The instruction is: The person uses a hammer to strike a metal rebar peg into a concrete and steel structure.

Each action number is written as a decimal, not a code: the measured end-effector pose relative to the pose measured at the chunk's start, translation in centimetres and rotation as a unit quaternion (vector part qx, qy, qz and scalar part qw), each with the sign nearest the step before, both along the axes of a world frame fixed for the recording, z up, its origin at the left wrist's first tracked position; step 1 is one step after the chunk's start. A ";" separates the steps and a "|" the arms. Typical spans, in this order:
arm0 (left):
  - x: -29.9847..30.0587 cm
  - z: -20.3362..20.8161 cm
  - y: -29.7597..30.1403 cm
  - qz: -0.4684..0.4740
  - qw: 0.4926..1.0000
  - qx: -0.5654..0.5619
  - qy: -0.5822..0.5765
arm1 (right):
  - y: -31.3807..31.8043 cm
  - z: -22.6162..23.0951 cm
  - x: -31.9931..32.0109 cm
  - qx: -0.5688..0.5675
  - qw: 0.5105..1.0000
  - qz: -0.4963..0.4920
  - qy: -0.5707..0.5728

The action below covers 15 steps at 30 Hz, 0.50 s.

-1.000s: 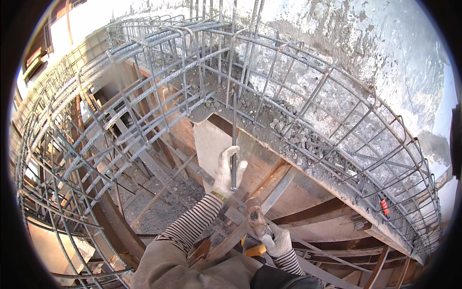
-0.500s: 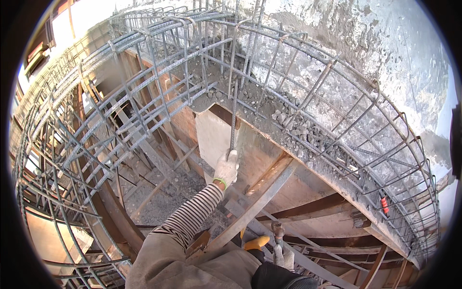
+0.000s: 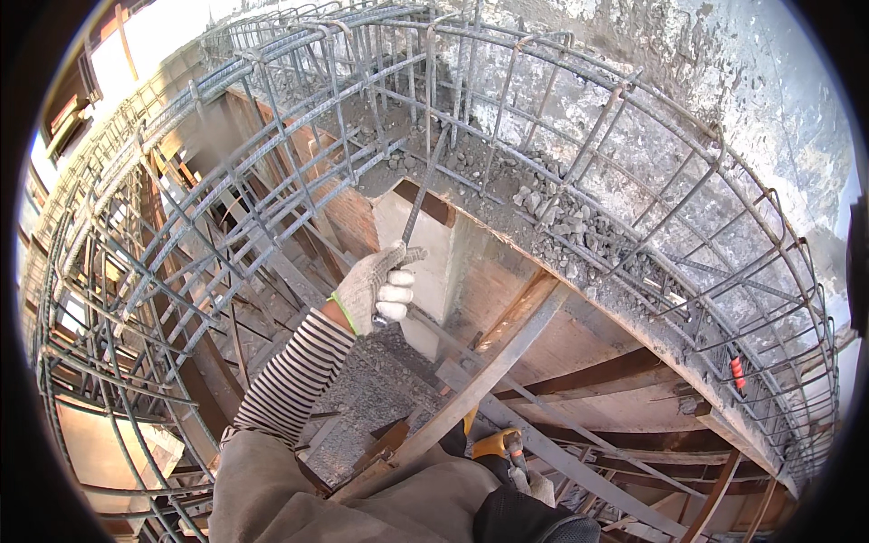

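From where I'm standing, the ribbed steel bar (image 3: 419,210) rises out of the top of the person's gloved left hand (image 3: 378,288), its lower part inside the fist and a short stub showing below the curled fingers. Its long axis slants, pointing away from the body, up and a little to the right of that hand, and its far end reaches the rubble ledge (image 3: 566,222) beyond; I can't tell whether it touches there. The left hand is clenched firmly around the bar, one digit sticking out to the right. Behind it, the forearm in its striped sleeve (image 3: 291,376) stretches forward and rightward from the body.

The right hand (image 3: 541,489) is low, close to the body, well apart from the left and partly hidden by something dark. It grips a hammer (image 3: 514,443), whose head stands above the glove and just to its left.
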<state>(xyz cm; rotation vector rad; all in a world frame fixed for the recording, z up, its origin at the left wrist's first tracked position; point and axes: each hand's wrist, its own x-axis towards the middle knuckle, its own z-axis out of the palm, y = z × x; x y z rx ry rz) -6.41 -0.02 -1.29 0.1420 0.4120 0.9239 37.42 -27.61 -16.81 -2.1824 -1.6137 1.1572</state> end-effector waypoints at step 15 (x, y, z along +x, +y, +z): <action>9.5 -9.7 6.3 0.223 0.907 0.015 0.357 | 1.1 -2.8 1.0 0.006 0.997 0.026 -0.074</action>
